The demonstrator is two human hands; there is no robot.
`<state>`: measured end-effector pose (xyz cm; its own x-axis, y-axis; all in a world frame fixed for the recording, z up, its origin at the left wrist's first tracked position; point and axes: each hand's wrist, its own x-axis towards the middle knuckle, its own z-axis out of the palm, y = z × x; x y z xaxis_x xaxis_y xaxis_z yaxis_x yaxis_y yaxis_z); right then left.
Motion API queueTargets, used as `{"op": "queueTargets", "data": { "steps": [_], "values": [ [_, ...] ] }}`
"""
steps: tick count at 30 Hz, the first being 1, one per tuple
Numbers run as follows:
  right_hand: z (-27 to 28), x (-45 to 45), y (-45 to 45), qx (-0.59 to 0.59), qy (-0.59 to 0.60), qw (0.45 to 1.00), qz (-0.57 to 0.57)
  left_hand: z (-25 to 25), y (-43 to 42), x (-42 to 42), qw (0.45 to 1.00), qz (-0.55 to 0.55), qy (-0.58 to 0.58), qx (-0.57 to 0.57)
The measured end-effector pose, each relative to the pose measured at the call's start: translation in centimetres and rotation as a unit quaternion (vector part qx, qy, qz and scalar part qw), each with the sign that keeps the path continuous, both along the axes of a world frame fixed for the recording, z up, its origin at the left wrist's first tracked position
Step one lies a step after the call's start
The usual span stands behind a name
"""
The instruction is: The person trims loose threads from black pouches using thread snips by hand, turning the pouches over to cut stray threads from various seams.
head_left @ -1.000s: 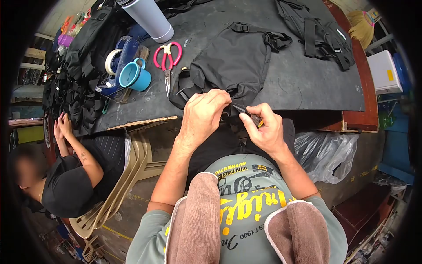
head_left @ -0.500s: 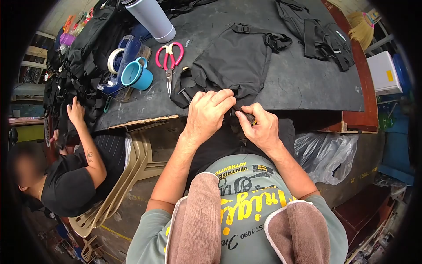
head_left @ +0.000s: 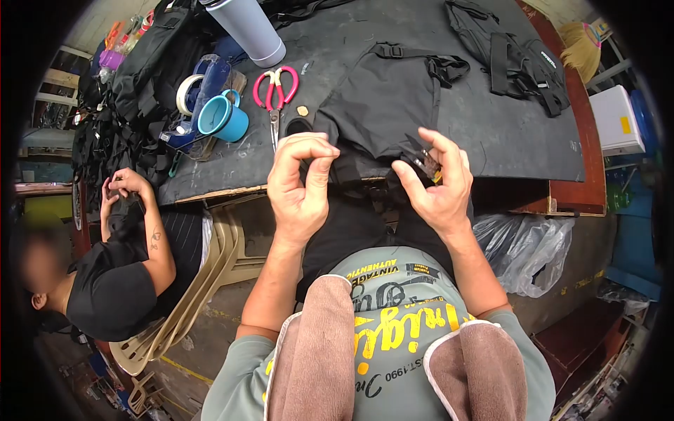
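A black bag (head_left: 382,98) lies on the dark tabletop, its lower end close to the table's front edge. My left hand (head_left: 298,186) is raised at the bag's lower left, fingers curled and thumb tip near the forefinger; whatever it pinches, if anything, I cannot make out. In my right hand (head_left: 444,193), at the bag's lower right, is a small pair of thread snips (head_left: 428,165) with dark points and a bit of yellow, partly hidden by the fingers. Scissors (head_left: 276,98) with pink-red handles lie left of the bag, partly behind my left hand.
A blue mug (head_left: 228,121), a tape roll (head_left: 188,95) and a lavender tumbler (head_left: 253,35) stand to the left. Another black bag (head_left: 516,59) lies at the right. A co-worker (head_left: 116,295) sits at the left by stacked chairs (head_left: 182,309). A plastic bag (head_left: 526,252) hangs below the table.
My hands have moved apart from their close position at the bag's lower edge, the left one leftward, the right one rightward and up with the snips. The co-worker's hands have come together.
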<state>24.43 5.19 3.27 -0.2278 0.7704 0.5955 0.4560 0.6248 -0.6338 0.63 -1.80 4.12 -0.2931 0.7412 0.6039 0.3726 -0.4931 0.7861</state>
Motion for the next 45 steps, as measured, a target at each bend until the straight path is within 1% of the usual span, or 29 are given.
{"op": "queueTargets", "data": {
  "steps": [1,2,3,4,5,6,7,9,11,13,14,15,18,22,24,28,31,33,34,36,37,38,39,40,41,43,45],
  "values": [
    [0.5,-0.2,0.5,0.018,-0.022,1.0,-0.003,0.3,-0.2,-0.4,0.999,0.019,0.049,0.014],
    [0.8,-0.3,0.9,-0.004,-0.052,0.999,0.007,0.2,-0.5,-0.5,0.998,0.02,0.05,0.015],
    [0.5,-0.4,1.4,-0.004,-0.051,0.999,0.01,0.0,-1.0,-0.6,1.0,0.009,-0.014,0.002],
    [-0.1,-0.4,2.1,-0.008,-0.084,0.996,-0.003,-0.1,-1.5,-0.7,0.997,-0.002,-0.077,-0.011],
    [-0.7,-0.3,2.5,-0.013,-0.118,0.993,-0.016,0.0,-2.1,-0.8,0.997,0.001,-0.076,-0.01],
    [-0.8,-0.5,2.7,-0.043,-0.116,0.992,-0.019,0.1,-2.6,-0.8,0.992,-0.001,-0.119,-0.045],
    [-0.7,-0.5,2.8,-0.042,-0.117,0.992,-0.016,0.2,-2.9,-1.0,0.984,-0.002,-0.163,-0.079],
    [0.2,-0.4,2.4,0.0,-0.118,0.993,-0.026,-0.8,-3.6,-1.6,0.983,-0.001,-0.155,-0.095],
    [1.8,-0.6,1.6,0.001,-0.127,0.992,-0.019,-0.9,-4.1,-1.4,0.977,-0.013,-0.184,-0.106],
    [2.2,-1.0,0.9,0.001,-0.08,0.996,0.044,-0.5,-4.4,-1.1,0.976,-0.013,-0.187,-0.109],
    [2.5,-1.4,0.5,0.022,-0.069,0.995,0.066,-0.5,-4.4,-1.0,0.978,-0.014,-0.176,-0.109],
    [2.2,-1.9,0.1,0.017,-0.048,0.994,0.092,-0.4,-4.4,-0.9,0.98,-0.015,-0.165,-0.109],
    [1.6,-3.1,-0.6,0.03,-0.092,0.986,0.133,-0.3,-4.3,-0.4,0.974,-0.036,-0.2,-0.104],
    [0.6,-4.6,-0.9,0.039,-0.097,0.985,0.135,-0.2,-4.4,-0.2,0.972,-0.049,-0.205,-0.099],
    [0.0,-5.0,-0.7,0.058,-0.119,0.983,0.125,-0.2,-4.4,-0.2,0.975,-0.037,-0.188,-0.115],
    [-0.4,-5.1,-0.8,0.054,-0.11,0.985,0.119,-0.2,-4.5,0.1,0.978,-0.043,-0.172,-0.114],
    [-0.5,-4.9,-0.8,0.069,-0.129,0.982,0.121,-0.3,-4.5,0.4,0.98,-0.04,-0.167,-0.103],
    [-1.1,-4.8,-0.5,0.072,-0.123,0.983,0.12,-0.2,-4.7,0.6,0.963,-0.053,-0.247,-0.093],
    [-1.3,-4.7,-0.5,0.072,-0.123,0.983,0.119,-0.2,-4.6,0.6,0.963,-0.054,-0.247,-0.093],
    [-1.5,-4.6,-0.3,0.058,-0.097,0.986,0.122,-0.1,-4.3,0.1,0.973,0.007,-0.216,-0.081],
    [-1.5,-4.6,-0.3,0.058,-0.096,0.986,0.123,0.1,-4.0,-0.5,0.973,0.009,-0.216,-0.081],
    [-1.3,-4.5,-0.3,0.044,-0.092,0.987,0.121,0.3,-3.4,-1.3,0.993,0.067,-0.035,-0.095],
    [-1.2,-4.5,-0.3,0.029,-0.088,0.988,0.12,0.4,-2.8,-1.8,0.976,0.122,0.147,-0.105],
    [-1.2,-4.4,-0.2,0.03,-0.088,0.988,0.121,-0.1,-2.0,-2.1,0.965,0.147,0.207,-0.073],
    [-1.2,-4.4,-0.3,0.018,-0.078,0.99,0.116,-0.8,-1.6,-2.5,0.95,0.155,0.258,-0.081],
    [-1.3,-4.4,-0.2,0.006,-0.067,0.992,0.111,-1.6,-1.3,-2.4,0.942,0.155,0.273,-0.12],
    [-1.3,-4.4,-0.2,-0.014,-0.046,0.993,0.112,-2.5,-1.0,-2.4,0.939,0.172,0.281,-0.1]
  ]
}}
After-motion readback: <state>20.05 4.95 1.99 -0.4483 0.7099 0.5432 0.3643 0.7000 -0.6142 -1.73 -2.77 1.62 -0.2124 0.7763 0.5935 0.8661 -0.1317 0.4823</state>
